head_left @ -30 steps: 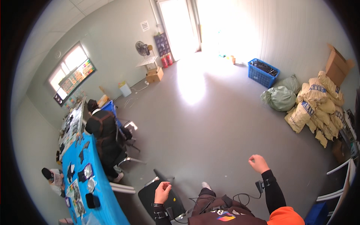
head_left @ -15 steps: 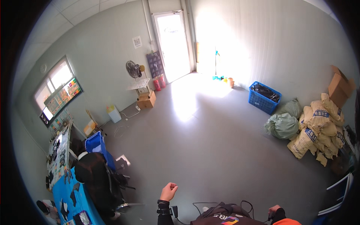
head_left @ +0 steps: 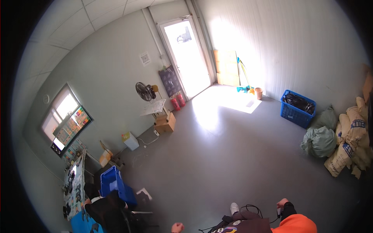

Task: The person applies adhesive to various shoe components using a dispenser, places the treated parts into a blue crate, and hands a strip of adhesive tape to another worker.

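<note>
The left hand (head_left: 177,227) is closed in a fist at the lower edge and holds nothing. The right hand (head_left: 282,203), also clenched and empty, is just beside a black cable (head_left: 248,207) on the floor (head_left: 233,155). A blue crate (head_left: 113,186) stands farther left, nearer the left hand.

Sunlight is pouring through the open door (head_left: 189,58) onto the grey floor (head_left: 233,155). Right of the door, a blue basket (head_left: 297,108) is sitting beside green sacks (head_left: 320,139). Left of it, a fan (head_left: 144,91) is standing. Both fists, left hand (head_left: 177,227) and right hand (head_left: 282,203), are hanging low, holding nothing.
</note>
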{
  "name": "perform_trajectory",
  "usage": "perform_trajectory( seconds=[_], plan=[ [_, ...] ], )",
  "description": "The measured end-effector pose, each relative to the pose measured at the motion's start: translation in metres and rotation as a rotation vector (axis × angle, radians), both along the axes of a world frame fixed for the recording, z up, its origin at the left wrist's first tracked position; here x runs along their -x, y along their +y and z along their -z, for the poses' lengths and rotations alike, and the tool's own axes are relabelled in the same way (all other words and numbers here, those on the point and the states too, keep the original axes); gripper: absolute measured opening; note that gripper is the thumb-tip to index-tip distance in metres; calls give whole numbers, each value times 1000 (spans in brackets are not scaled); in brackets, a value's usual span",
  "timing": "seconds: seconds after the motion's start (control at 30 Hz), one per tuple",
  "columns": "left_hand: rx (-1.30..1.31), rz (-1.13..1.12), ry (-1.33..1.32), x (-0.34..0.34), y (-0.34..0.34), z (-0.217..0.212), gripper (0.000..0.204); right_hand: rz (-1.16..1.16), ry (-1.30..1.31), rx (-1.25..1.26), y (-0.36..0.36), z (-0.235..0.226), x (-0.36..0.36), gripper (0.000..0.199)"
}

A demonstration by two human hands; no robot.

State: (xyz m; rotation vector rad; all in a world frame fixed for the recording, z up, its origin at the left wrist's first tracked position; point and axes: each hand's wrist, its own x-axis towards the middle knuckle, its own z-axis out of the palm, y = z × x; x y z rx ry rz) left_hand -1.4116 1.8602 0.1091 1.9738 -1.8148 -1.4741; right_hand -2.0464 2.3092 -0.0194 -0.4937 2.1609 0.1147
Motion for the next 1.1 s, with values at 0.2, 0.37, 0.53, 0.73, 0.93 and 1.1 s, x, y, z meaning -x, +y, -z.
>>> perform_trajectory(
  seconds=[0.2,0.37,0.53,0.73,0.93,1.1],
  plan=[
    [-295,-183,-3,52,-111,-3,24,-35,92,201,-262,-37,111,32],
    [-339,-222,76,115,-218,5,26,131,48,557,-446,-110,159,26],
    [-358,-194,141,169,-340,16,28,141,7,442,-526,-98,193,24],
    [-415,-137,198,208,-500,15,31,-53,28,86,-531,-13,225,36],
    [-371,-152,245,215,-657,6,33,-191,37,31,-624,-6,232,47],
    [-268,-285,377,227,-776,17,37,427,53,-15,-736,6,246,40]
  ],
)
